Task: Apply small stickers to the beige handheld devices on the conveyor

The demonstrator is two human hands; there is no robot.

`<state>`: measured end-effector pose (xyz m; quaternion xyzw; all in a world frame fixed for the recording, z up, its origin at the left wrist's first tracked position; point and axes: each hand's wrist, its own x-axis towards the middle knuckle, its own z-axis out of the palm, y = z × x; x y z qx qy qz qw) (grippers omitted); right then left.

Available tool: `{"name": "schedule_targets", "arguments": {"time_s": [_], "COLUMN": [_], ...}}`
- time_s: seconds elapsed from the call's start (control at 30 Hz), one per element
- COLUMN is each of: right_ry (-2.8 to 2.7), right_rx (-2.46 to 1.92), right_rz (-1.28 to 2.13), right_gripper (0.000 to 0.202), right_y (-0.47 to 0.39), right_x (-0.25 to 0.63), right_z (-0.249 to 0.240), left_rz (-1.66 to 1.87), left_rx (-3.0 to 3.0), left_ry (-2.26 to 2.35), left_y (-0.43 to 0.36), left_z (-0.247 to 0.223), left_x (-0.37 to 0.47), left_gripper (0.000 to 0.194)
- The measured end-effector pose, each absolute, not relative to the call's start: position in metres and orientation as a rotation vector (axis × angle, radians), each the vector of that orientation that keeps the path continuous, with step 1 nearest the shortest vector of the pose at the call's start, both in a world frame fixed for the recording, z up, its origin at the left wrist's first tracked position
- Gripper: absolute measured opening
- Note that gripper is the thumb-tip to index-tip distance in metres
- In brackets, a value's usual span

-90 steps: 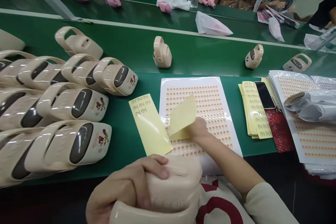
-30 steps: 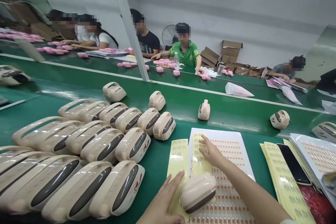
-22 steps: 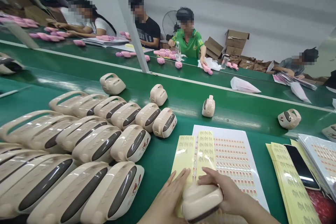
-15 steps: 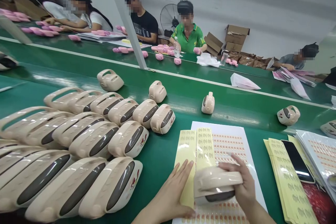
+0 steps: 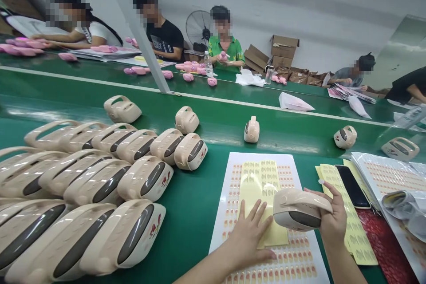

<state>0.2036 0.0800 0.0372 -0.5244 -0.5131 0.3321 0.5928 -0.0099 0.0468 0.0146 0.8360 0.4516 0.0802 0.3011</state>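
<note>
left hand (image 5: 251, 233), with rows of cream casings (image 5: 126, 235) standing to its left on the green bench (image 5: 189, 226), lies palm down, fingers spread and gripping nothing, over yellow label sheets (image 5: 253, 182) atop a white sticker sheet (image 5: 293, 188). just right of it, the held casing (image 5: 294, 206), handle up and dark panel facing the wearer, is above the sheets' right part, its near end curled into by the right hand (image 5: 334, 213); i can't tell whether it touches the paper. farther right: a yellow label stack (image 5: 353, 226), a phone (image 5: 353, 186) beside it, then piled white sheets (image 5: 382, 177).
</note>
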Motion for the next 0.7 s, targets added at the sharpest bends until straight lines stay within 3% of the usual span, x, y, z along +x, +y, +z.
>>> {"name": "schedule_targets", "arguments": {"time_s": [0.2, 0.37, 0.5, 0.6, 0.7], "right_ry": [-1.506, -1.641, -1.846, -2.037, -2.085], "right_rx": [-1.230, -1.157, -1.205, -1.242, -1.188], "right_rz": [0.724, 0.793, 0.933, 1.068, 1.042], "right_gripper": [0.057, 0.067, 0.072, 0.083, 0.078], "right_y": [0.077, 0.073, 0.064, 0.071, 0.114], "right_x": [0.183, 0.148, 0.141, 0.153, 0.152], "right_z": [0.034, 0.014, 0.011, 0.035, 0.071], "left_rz": [0.521, 0.895, 0.983, 1.020, 1.072], "left_rx": [2.112, 1.815, 1.606, 1.505, 1.445], "left_ry": [1.204, 1.251, 1.240, 1.207, 1.163], "left_y": [0.034, 0.019, 0.021, 0.024, 0.025], "left_z": [-0.012, -0.037, -0.038, -0.033, -0.032], "left_x": [-0.026, -0.053, -0.049, -0.045, -0.044], "left_gripper": [0.103, 0.109, 0.090, 0.073, 0.075]}}
